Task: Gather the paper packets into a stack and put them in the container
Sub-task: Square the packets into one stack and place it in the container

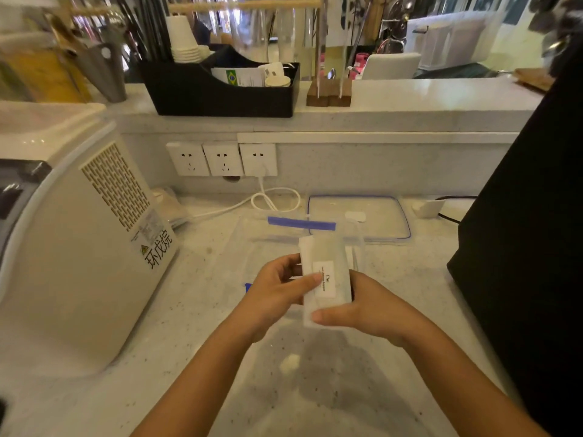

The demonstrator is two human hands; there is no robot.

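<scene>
A stack of white paper packets (325,257) with a small printed label on top is held upright between both hands, above a clear plastic container (252,244) with blue clips on the counter. My left hand (274,291) grips the stack's left side with the thumb on the label. From the right and below, my right hand (366,307) clasps the stack, thumb across its lower end. The container's clear lid (378,216) with a blue seal lies flat behind it.
A large white appliance (72,247) stands at the left. A black object (530,216) fills the right edge. Wall sockets (220,159) and a looped white cable (274,200) are behind. A black organiser (220,89) sits on the raised ledge.
</scene>
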